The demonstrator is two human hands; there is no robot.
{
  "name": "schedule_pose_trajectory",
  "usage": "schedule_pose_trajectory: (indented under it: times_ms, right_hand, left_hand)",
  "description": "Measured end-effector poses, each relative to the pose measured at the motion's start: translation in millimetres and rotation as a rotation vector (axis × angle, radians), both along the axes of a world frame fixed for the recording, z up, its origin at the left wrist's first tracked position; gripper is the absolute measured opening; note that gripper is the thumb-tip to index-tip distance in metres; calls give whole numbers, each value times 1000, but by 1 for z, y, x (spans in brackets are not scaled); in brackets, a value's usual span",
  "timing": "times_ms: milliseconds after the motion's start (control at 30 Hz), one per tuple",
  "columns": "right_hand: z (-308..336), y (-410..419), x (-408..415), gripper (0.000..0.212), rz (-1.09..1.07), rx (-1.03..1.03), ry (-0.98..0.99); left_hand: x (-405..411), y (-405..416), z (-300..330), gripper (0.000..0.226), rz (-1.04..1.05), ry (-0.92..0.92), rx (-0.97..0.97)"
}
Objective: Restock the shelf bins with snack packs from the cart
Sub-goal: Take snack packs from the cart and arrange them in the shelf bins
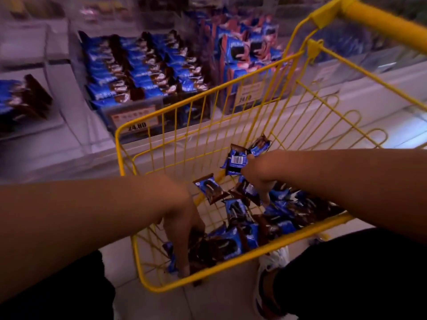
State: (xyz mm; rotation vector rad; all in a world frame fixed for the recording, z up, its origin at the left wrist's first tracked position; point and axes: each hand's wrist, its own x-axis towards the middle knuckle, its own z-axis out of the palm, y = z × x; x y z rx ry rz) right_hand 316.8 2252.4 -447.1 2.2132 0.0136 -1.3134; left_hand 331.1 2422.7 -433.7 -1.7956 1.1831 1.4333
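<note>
Currently head view: both hands down in yellow cart (pixel 129 155). Right hand (pixel 258 174) pinches a snack pack (pixel 236 161), barcode up. Left hand (pixel 182 229), fingers curled into loose snack packs (pixel 233 241); grip unclear. Shelf bins (pixel 143 68) behind cart.

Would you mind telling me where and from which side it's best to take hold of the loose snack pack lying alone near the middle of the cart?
Probably from above: the snack pack lies fairly flat on the yellow cart floor, apart from the heap. Pinch across its two long edges, or its crimped end seam; the left hand is closer.
</note>
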Motion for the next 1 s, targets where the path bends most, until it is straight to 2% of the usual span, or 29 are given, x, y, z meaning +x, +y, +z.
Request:
schedule_pose_trajectory:
  times_ms: [100,200,300,367,467,567,733,833,1000]
  right_hand:
    - [2,0,-2,77,-8,141,9]
    - [0,1,0,56,-52,205,2]
    - [1,5,0,76,-59,197,31]
    - [-3,4,0,79,-63,192,68]
    - [0,3,1,57,-155,276,103]
    - [10,0,9,30,-241,369,117]
    - [30,-4,20,24,-383,491,97]
    - [50,-12,26,27,-551,658,-63]
    - [107,-27,20,13,-610,943,-396]
  left_hand:
    - [-3,-1,-1,62,-69,-40,-91]
    - [-2,-6,1,47,-125,-85,-130]
    - [4,-8,3,21,-48,-109,-102]
    - [8,-10,4,10,2,-150,-112]
    - [13,-10,9,6,82,-180,-201]
    - [23,-8,26,5,53,-222,-374]
    - [37,4,47,13,137,-226,-518]
    - [51,15,59,18,363,-132,-657]
    - [67,31,76,17,1076,294,-950]
